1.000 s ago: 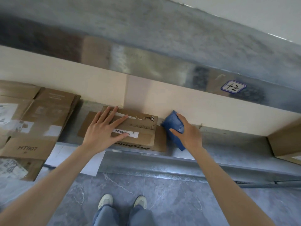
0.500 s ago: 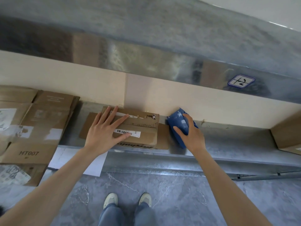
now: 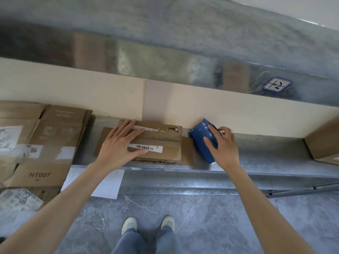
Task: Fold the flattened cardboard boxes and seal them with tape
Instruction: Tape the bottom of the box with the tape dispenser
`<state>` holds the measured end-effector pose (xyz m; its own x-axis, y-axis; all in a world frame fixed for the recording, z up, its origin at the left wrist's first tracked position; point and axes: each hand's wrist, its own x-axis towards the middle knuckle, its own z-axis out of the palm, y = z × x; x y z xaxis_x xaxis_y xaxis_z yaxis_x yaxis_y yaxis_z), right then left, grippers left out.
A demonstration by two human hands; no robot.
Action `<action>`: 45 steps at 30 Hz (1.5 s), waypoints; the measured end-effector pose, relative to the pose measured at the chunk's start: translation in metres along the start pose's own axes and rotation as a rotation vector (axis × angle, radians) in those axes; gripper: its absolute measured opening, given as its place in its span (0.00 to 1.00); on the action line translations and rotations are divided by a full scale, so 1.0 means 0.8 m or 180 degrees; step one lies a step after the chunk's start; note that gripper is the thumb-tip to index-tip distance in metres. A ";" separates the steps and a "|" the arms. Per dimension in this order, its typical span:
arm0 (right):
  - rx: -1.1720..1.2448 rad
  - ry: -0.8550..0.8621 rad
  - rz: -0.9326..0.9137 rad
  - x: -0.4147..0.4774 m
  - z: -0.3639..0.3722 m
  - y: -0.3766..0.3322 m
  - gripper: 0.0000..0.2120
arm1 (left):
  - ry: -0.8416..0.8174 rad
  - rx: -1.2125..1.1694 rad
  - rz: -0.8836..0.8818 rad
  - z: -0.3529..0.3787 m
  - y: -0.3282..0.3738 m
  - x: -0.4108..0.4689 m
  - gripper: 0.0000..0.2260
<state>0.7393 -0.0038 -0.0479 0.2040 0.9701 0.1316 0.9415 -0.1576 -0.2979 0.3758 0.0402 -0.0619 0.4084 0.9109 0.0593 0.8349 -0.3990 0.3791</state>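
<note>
A small folded cardboard box [image 3: 165, 143] with a barcode label sits on the metal shelf [image 3: 266, 162], on top of a flat piece of cardboard. My left hand [image 3: 119, 145] lies flat on the box's top with straight fingers, pressing its flaps down. Just right of the box a blue tape dispenser [image 3: 202, 142] stands on the shelf. My right hand [image 3: 222, 147] grips the dispenser from its right side, fingers curled round it.
A stack of flattened cardboard boxes [image 3: 45, 147], one marked HT007, fills the shelf at the left. Another brown box [image 3: 324, 142] stands at the far right. A white sheet [image 3: 108, 184] hangs over the shelf's front edge. My feet stand on the grey floor below.
My right hand has carried the blue dispenser a little to the right, away from the box's end. My left hand has stayed flat on the box.
</note>
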 end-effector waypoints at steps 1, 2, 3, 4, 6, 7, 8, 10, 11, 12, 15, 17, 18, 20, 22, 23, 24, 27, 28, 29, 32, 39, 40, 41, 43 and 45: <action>-0.0002 0.0061 -0.0008 0.002 -0.001 -0.003 0.22 | 0.0024 0.0131 0.0045 -0.001 -0.001 0.000 0.40; 0.0018 0.0094 -0.0010 0.005 -0.001 -0.007 0.22 | 0.0046 0.0221 0.0092 -0.003 -0.002 0.001 0.40; 0.0053 0.0109 -0.0019 0.007 -0.002 -0.011 0.21 | 0.0065 0.0262 0.0148 -0.003 -0.004 0.001 0.40; 0.0084 0.0115 -0.0044 0.009 -0.001 -0.015 0.21 | 0.0081 0.0256 0.0215 -0.003 -0.006 0.000 0.40; 0.0102 0.0110 -0.0113 0.012 0.000 -0.025 0.21 | 0.0091 0.0151 0.0344 -0.001 -0.011 -0.001 0.39; 0.0115 0.0115 -0.0148 0.013 0.001 -0.031 0.21 | 0.0080 0.0098 0.0394 0.000 -0.015 -0.001 0.39; 0.0167 0.0135 -0.0203 0.014 0.001 -0.038 0.22 | 0.0065 0.0047 0.0432 0.002 -0.017 -0.002 0.39; 0.0377 0.0170 -0.0495 0.012 0.002 -0.060 0.22 | 0.0071 -0.0088 0.0470 0.004 -0.021 -0.002 0.39; 0.0454 0.0128 -0.0735 0.011 0.004 -0.075 0.22 | 0.0100 -0.0154 0.0470 0.006 -0.021 -0.002 0.39; 0.0473 0.0014 -0.1004 0.009 0.007 -0.090 0.22 | 0.0143 -0.0208 0.0464 0.007 -0.021 -0.002 0.39; 0.0418 -0.0680 -0.1714 0.006 0.024 -0.132 0.25 | 0.0259 -0.0362 0.0449 0.008 -0.019 -0.001 0.40; 0.0312 -0.1063 -0.2008 0.006 0.037 -0.147 0.27 | 0.0307 -0.0478 0.0449 0.009 -0.019 -0.002 0.40; 0.0180 -0.1163 -0.2108 0.006 0.043 -0.149 0.28 | 0.0322 -0.0541 0.0454 0.010 -0.020 -0.002 0.40; -0.0084 -0.1219 -0.2208 0.007 0.054 -0.146 0.28 | 0.0355 -0.0650 0.0474 0.013 -0.023 -0.002 0.40; -0.0202 -0.1227 -0.2229 0.009 0.060 -0.143 0.27 | 0.0435 -0.0725 0.0491 0.017 -0.024 -0.002 0.40; -0.0237 -0.1235 -0.2239 0.010 0.062 -0.142 0.27 | 0.0468 -0.0742 0.0498 0.018 -0.024 -0.002 0.39; -0.0260 -0.1243 -0.2253 0.011 0.062 -0.143 0.27 | 0.0483 -0.0743 0.0511 0.018 -0.025 -0.001 0.39; -0.0202 -0.1284 -0.2308 0.010 0.059 -0.142 0.29 | 0.0445 -0.0571 0.0654 0.016 -0.027 -0.004 0.38; -0.0202 -0.1310 -0.2340 0.010 0.058 -0.141 0.29 | 0.0410 -0.0425 0.0760 0.015 -0.030 -0.004 0.37; -0.0243 -0.1339 -0.2391 0.011 0.057 -0.140 0.29 | 0.0354 -0.0255 0.0874 0.015 -0.032 -0.004 0.36; -0.0465 -0.1342 -0.2531 0.013 0.058 -0.139 0.29 | 0.0191 0.0193 0.1159 0.013 -0.041 -0.001 0.34; -0.0445 -0.1171 -0.2412 0.012 0.066 -0.140 0.30 | 0.0335 0.0243 0.0982 0.015 -0.035 -0.002 0.33; -0.0344 -0.1092 -0.2312 0.010 0.068 -0.140 0.30 | 0.0354 0.0141 0.0828 0.015 -0.031 -0.003 0.34; -0.0163 -0.0985 -0.2148 0.007 0.069 -0.141 0.30 | 0.0367 0.0017 0.0646 0.016 -0.026 -0.004 0.35; 0.0409 -0.0783 -0.1683 0.003 0.071 -0.141 0.30 | 0.0405 -0.0236 0.0277 0.015 -0.020 -0.005 0.37; 0.0854 -0.0649 -0.1338 0.000 0.075 -0.140 0.28 | 0.0435 -0.0525 0.0023 0.016 -0.016 -0.005 0.37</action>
<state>0.6180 0.0252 -0.0711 -0.2571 0.9597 0.1133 0.8236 0.2790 -0.4937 0.3680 0.0406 -0.0789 0.3509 0.9183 0.1830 0.7559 -0.3932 0.5235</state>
